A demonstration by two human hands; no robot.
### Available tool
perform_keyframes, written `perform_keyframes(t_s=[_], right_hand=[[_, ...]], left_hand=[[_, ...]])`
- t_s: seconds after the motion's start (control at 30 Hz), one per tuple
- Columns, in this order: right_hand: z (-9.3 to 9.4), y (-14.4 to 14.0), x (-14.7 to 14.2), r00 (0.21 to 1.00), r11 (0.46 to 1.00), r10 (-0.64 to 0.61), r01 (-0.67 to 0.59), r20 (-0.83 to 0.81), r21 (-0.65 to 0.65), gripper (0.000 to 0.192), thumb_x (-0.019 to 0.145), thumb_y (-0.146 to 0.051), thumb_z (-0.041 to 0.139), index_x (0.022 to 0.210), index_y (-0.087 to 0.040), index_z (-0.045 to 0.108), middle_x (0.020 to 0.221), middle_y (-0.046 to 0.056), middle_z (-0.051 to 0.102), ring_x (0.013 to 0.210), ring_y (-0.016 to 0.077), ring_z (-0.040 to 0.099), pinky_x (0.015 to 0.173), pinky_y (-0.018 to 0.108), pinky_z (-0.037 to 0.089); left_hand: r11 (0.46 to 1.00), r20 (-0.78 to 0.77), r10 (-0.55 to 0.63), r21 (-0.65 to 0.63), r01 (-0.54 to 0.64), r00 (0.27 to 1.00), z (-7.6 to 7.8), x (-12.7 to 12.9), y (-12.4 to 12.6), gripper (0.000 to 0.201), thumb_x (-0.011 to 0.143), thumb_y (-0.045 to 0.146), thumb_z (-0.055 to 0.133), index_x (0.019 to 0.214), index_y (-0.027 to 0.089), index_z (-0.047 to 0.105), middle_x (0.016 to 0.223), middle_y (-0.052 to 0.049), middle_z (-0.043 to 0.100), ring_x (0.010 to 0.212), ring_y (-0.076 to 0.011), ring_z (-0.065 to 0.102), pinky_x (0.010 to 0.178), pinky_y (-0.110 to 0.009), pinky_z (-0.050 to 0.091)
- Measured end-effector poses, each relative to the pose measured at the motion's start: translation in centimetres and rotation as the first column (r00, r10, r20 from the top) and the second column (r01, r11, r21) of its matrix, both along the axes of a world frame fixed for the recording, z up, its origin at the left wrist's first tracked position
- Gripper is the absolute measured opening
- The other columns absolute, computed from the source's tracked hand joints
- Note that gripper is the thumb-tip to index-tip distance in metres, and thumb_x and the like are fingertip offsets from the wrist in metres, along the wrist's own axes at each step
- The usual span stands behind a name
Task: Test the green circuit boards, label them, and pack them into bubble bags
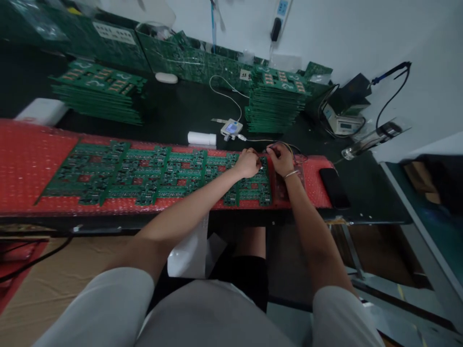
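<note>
From my end, left hand first: arm angled in across the boards, palm down, fingers curled over the right end of the row; can't tell if it grips anything. Right hand: reaching forward just beside it, thumb and index close together by thin wires; grip hidden, can't tell if closed on one.

Green circuit boards: flat row, left to right, rectangular cutouts, dense small parts, lying on shiny, dimpled red bubble wrap.

Around, left to right: white box, left stack of green boards, smooth white cylinder, small white device with lit screen, neat right stack, black phone on the wrap's right end. My left forearm crosses in front of some boards, covering part of them.
</note>
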State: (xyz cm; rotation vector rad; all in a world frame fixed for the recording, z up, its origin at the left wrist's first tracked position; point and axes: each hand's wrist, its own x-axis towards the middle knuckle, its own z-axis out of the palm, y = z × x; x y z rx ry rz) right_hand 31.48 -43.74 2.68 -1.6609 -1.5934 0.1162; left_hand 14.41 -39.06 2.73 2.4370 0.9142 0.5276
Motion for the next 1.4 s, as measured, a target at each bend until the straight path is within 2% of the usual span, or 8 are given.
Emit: perform_keyframes(t_s=[0.27, 0.4, 0.6, 0.7, 0.83, 1.07, 1.17, 1.4], right_hand=[[-0.5, 0.2, 0.3, 0.996, 1.0, 0.028, -0.027, -0.079, 0.014, 0.04, 0.094, -0.061, 0.049, 0.089, -0.025, 0.066, 0.098, 0.008, 0.073, 0.087, 0.0231, 0.065, 0.082, 0.04, 0.055], [-1.2, 0.5, 0.6, 0.991, 0.994, 0.071, -0.061, -0.116, 0.092, 0.049, 0.092, -0.069, 0.051, 0.087, -0.023, 0.068, 0.092, 0.007, 0.073, 0.082, 0.0222, 0.065, 0.078, 0.04, 0.054], [-0.6, 0.8, 1.0, 0.976, 0.995, 0.062, -0.044, -0.211, 0.092, 0.054, 0.088, -0.074, 0.054, 0.086, -0.022, 0.068, 0.085, 0.005, 0.071, 0.078, 0.0203, 0.063, 0.076, 0.038, 0.053], [1.5, -1.4, 0.8, 0.968, 0.994, 0.104, -0.094, -0.23, 0.055, 0.047, 0.089, -0.067, 0.058, 0.09, -0.022, 0.07, 0.088, 0.005, 0.072, 0.081, 0.0198, 0.065, 0.076, 0.036, 0.054], [3.2, -6.5, -0.5, 0.965, 0.964, 0.254, -0.258, -0.058, -0.058, 0.031, 0.094, -0.051, 0.061, 0.092, -0.022, 0.071, 0.092, 0.006, 0.073, 0.089, 0.0223, 0.068, 0.084, 0.039, 0.054], [0.2, -10.3, -2.3, 0.946, 0.952, 0.302, -0.293, 0.115, -0.086, 0.029, 0.098, -0.047, 0.057, 0.09, -0.023, 0.069, 0.098, 0.01, 0.074, 0.095, 0.0253, 0.069, 0.089, 0.044, 0.056], [-0.2, -10.1, -2.3, 0.935, 0.947, 0.318, -0.307, 0.155, -0.092, 0.027, 0.098, -0.045, 0.057, 0.09, -0.023, 0.069, 0.099, 0.01, 0.074, 0.097, 0.0261, 0.069, 0.09, 0.045, 0.057], [0.3, -10.2, -2.3, 0.91, 0.936, 0.351, -0.333, 0.22, -0.116, 0.024, 0.099, -0.041, 0.055, 0.092, -0.023, 0.069, 0.098, 0.01, 0.075, 0.098, 0.0265, 0.069, 0.091, 0.045, 0.057]], left_hand=[[0.999, -0.087, 0.022, 0.038, -0.018, 0.996, 0.1, 0.3, -0.4, 0.017, 0.084, 0.014, 0.063, 0.086, 0.005, 0.077, 0.116, -0.02, 0.065, 0.111, -0.0331, 0.06, 0.103, -0.045, 0.046], [0.991, -0.086, 0.055, 0.123, -0.044, 0.995, 0.7, -0.7, -1.3, 0.02, 0.088, 0.016, 0.064, 0.102, 0.012, 0.077, 0.122, -0.015, 0.065, 0.116, -0.0321, 0.057, 0.102, -0.045, 0.046], [0.926, -0.254, -0.165, 0.294, 0.238, 0.953, 0.8, -3.2, -3.1, 0.03, 0.097, 0.021, 0.052, 0.115, 0.02, 0.076, 0.136, -0.01, 0.063, 0.124, -0.0326, 0.053, 0.098, -0.048, 0.045], [0.923, -0.287, -0.158, 0.296, 0.245, 0.945, 0.6, -3.5, -3.4, 0.034, 0.096, 0.023, 0.052, 0.123, 0.019, 0.073, 0.142, -0.011, 0.06, 0.126, -0.0321, 0.053, 0.1, -0.047, 0.044], [0.94, -0.273, -0.156, 0.255, 0.228, 0.949, 0.8, -3.1, -3.5, 0.035, 0.096, 0.024, 0.051, 0.124, 0.02, 0.073, 0.143, -0.011, 0.059, 0.127, -0.0334, 0.052, 0.101, -0.048, 0.043], [0.962, -0.198, -0.212, 0.129, 0.239, 0.957, 0.4, -3.4, -2.8, 0.041, 0.101, 0.025, 0.045, 0.137, 0.016, 0.063, 0.15, -0.013, 0.053, 0.138, -0.033, 0.048, 0.113, -0.052, 0.039], [0.963, -0.042, -0.221, 0.149, 0.225, 0.974, 0.3, -5.6, -3.1, 0.048, 0.102, 0.026, 0.044, 0.148, 0.013, 0.05, 0.15, -0.017, 0.052, 0.14, -0.0298, 0.048, 0.117, -0.05, 0.036], [0.973, 0.294, -0.071, 0.231, 0.001, 0.953, 1.9, -16.0, -8.6, 0.028, 0.103, 0.028, 0.047, 0.117, 0.018, 0.068, 0.124, -0.012, 0.065, 0.12, -0.0265, 0.06, 0.104, -0.046, 0.05]])
